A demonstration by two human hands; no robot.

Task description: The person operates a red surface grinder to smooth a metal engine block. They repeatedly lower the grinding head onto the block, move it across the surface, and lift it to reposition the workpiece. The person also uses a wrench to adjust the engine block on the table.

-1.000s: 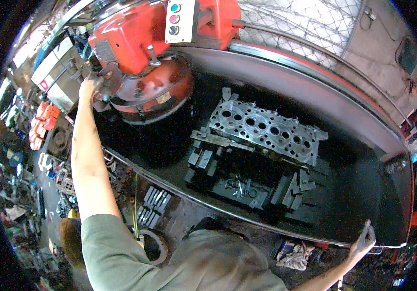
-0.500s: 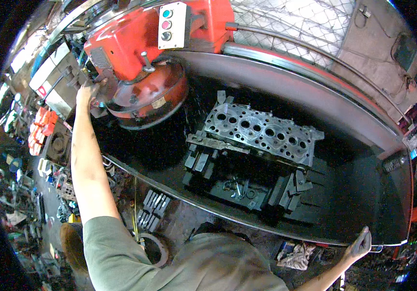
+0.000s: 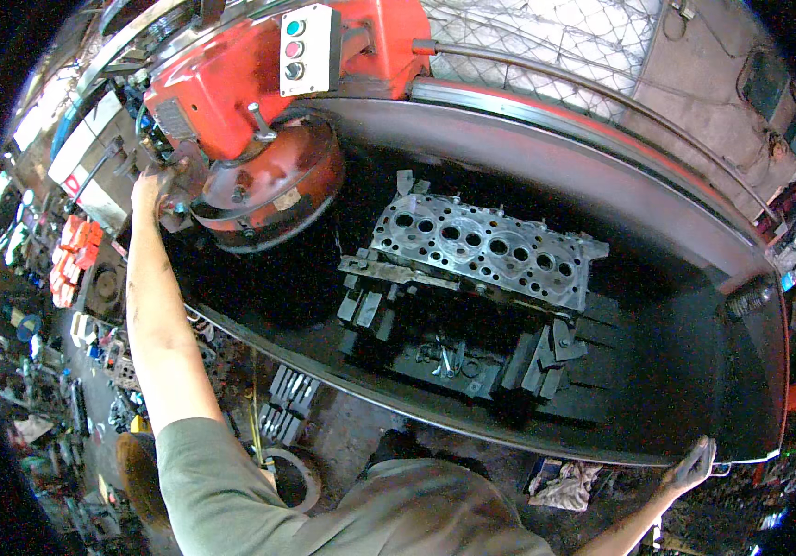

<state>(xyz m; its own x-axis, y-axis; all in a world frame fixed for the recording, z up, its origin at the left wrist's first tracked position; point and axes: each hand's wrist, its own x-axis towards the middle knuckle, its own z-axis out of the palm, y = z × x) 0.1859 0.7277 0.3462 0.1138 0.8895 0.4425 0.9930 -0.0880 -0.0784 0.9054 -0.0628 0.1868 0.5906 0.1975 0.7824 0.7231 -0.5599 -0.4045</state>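
I am seeing daylight falling on a wire mesh screen point(image 3: 546, 37) up top, while a cluttered, grimy floor point(image 3: 74, 371) is showing below left.

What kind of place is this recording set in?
Likely an engine machine shop: a grey cylinder head clamped on a dark machine bed, a red grinding head above it, metal parts on the floor.

Operator wears a grey-green short-sleeved shirt point(image 3: 324, 500); the fabric shows creases and darker smudges. Both forearms are bare. The left hand point(image 3: 150, 188) and right hand point(image 3: 691, 466) are ungloved, without rings or watch visible.
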